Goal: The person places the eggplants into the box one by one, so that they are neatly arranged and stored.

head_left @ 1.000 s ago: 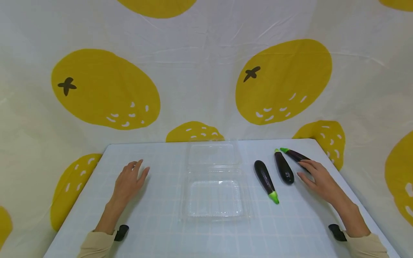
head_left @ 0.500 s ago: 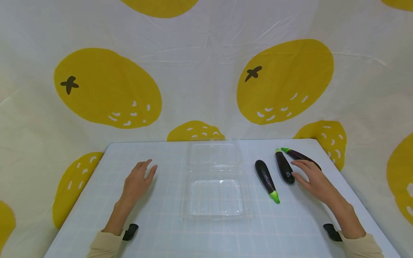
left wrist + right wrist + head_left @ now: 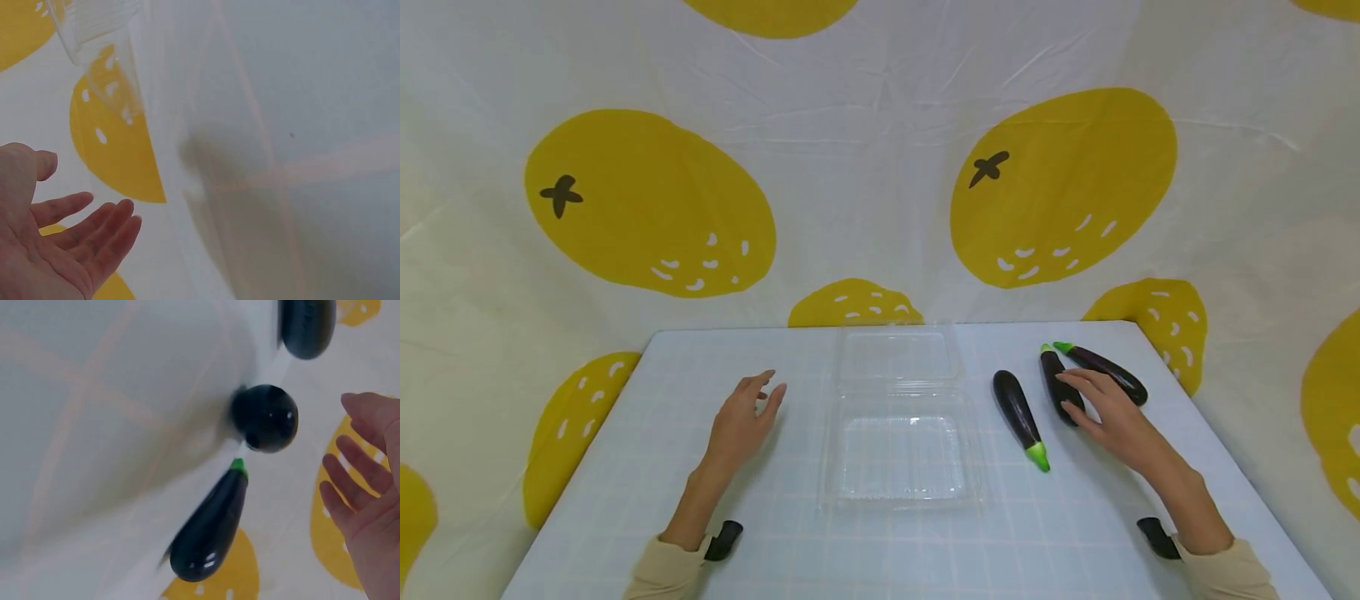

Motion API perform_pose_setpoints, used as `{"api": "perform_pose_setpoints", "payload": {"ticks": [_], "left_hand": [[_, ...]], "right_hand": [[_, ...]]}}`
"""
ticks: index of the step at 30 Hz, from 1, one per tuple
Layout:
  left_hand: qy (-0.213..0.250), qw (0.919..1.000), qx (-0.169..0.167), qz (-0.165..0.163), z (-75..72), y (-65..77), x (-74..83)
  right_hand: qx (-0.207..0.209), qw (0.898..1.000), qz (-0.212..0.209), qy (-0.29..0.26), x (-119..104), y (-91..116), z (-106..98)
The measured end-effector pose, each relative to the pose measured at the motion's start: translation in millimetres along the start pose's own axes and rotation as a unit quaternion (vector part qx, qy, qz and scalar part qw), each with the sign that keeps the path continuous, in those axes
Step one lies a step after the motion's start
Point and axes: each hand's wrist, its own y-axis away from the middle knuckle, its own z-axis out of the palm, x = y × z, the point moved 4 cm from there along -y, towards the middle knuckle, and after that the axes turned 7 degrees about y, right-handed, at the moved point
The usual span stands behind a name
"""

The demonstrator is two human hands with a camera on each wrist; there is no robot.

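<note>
Three dark purple eggplants with green stems lie on the right of the table. My right hand (image 3: pixel 1108 417) hovers with its fingers spread over the middle eggplant (image 3: pixel 1052 367), overlapping its lower part in the head view. In the right wrist view a gap shows between the fingers and that eggplant (image 3: pixel 269 419). Beyond the hand lies the right eggplant (image 3: pixel 1108 369); the left eggplant (image 3: pixel 1015 408) points its stem toward me. My left hand (image 3: pixel 739 429), fingers loose and holding nothing, is raised above the table left of a clear plastic clamshell container (image 3: pixel 901 392).
The container's lid lies folded back toward the far edge of the pale checked table (image 3: pixel 895 558). Behind the table hangs a white cloth (image 3: pixel 865 208) printed with large yellow fruits. Black wrist straps show at both sleeves.
My right hand has moved left, from the right eggplant to over the middle one. My left hand has drifted right, closer to the container. The eggplants and container stay put.
</note>
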Motion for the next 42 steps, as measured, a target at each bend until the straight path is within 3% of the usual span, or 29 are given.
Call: {"api": "perform_pose_setpoints", "payload": {"ticks": [16, 34, 42], "left_hand": [[0.073, 0.9971, -0.008, 0.022, 17.9, 1.3, 20.6], [0.147, 0.9879, -0.029, 0.037, 29.9, 8.1, 34.0], [0.196, 0.9794, -0.051, 0.007, 37.8, 11.2, 38.1]], "right_hand": [[0.014, 0.994, -0.102, -0.046, -24.0, -9.9, 11.2], [-0.021, 0.992, -0.120, -0.013, -42.7, -13.8, 26.3], [-0.028, 0.989, -0.147, -0.005, -43.6, -13.2, 33.3]]}}
